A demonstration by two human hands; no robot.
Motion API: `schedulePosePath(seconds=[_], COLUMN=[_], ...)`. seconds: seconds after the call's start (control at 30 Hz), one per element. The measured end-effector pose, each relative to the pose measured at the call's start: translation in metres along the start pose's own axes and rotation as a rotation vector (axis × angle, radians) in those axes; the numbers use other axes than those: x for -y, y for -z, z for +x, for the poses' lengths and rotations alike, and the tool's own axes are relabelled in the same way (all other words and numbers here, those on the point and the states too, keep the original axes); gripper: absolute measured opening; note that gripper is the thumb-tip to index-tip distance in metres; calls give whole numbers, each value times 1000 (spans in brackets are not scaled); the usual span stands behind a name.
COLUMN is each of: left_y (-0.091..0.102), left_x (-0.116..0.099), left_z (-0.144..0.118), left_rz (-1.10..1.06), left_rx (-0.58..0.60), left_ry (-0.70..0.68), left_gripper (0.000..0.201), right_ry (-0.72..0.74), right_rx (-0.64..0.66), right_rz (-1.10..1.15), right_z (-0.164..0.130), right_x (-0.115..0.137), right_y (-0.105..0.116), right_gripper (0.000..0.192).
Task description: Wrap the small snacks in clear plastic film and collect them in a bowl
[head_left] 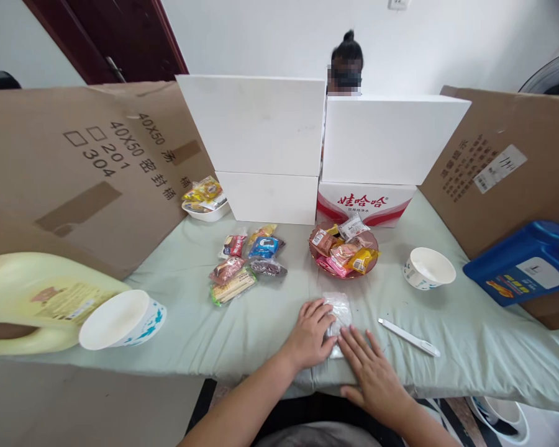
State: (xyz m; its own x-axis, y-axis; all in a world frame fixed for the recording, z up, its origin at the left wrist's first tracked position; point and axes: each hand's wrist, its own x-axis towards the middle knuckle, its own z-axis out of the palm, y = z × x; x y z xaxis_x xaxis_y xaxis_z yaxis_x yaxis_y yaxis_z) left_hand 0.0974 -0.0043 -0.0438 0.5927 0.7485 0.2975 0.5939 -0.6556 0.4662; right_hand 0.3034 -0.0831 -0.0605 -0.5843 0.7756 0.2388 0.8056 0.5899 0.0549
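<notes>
A small clear plastic packet lies flat on the pale green cloth near the table's front edge. My left hand rests on the packet's left side with its fingers spread. My right hand lies flat beside it, fingertips on the packet's lower right corner. Neither hand grips anything. A white pen-like tool lies on the cloth to the right of my right hand. Behind the packet stands a pinkish glass plate heaped with wrapped snacks.
Loose snack packets lie left of centre. A white paper bowl stands at the right, another bowl tipped at the left by a yellow jug. A blue jug, cardboard walls, white boxes; a person sits behind.
</notes>
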Motion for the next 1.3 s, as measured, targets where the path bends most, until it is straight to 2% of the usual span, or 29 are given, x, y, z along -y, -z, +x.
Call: schedulePosePath(seconds=[0.1, 0.17, 0.3, 0.37, 0.43, 0.57, 0.67, 0.77, 0.93, 1.1, 1.3], left_y=[-1, -1, 0, 0, 0, -4, -6, -4, 4, 6, 5], left_x=[0, -1, -2, -1, 2, 7, 9, 8, 4, 2, 4], left_z=[-2, -3, -2, -2, -2, -3, -4, -3, -1, 0, 0], left_rz=[-40, -69, -106, -129, -170, -233, -251, -257, -203, -167, -255], left_rx=[0, 35, 94, 99, 86, 21, -2, 7, 81, 98, 138], left_ry=[-116, -183, -180, -161, -137, -107, -130, -131, -159, -197, -227], left_gripper=[20, 17, 20, 29, 43, 67, 77, 73, 42, 28, 29], right_ry=[-21, -61, -111, -149, -270, -603, -716, -748, -760, -755, -748], right_rx=[-60, -124, -184, -176, -159, -69, 13, 31, 72, 116, 158], right_rz=[20, 84, 304, 402, 428, 249, 138, 107, 63, 24, 6], right_z=[-18, -24, -15, -4, 8, 28, 36, 39, 43, 47, 50], right_x=[21, 29, 29, 23, 13, -4, -9, -9, -8, -7, -6], right_y=[9, 14, 26, 27, 23, 6, -1, -3, -2, -1, -1], right_gripper=[53, 44, 30, 28, 28, 30, 27, 24, 21, 20, 19])
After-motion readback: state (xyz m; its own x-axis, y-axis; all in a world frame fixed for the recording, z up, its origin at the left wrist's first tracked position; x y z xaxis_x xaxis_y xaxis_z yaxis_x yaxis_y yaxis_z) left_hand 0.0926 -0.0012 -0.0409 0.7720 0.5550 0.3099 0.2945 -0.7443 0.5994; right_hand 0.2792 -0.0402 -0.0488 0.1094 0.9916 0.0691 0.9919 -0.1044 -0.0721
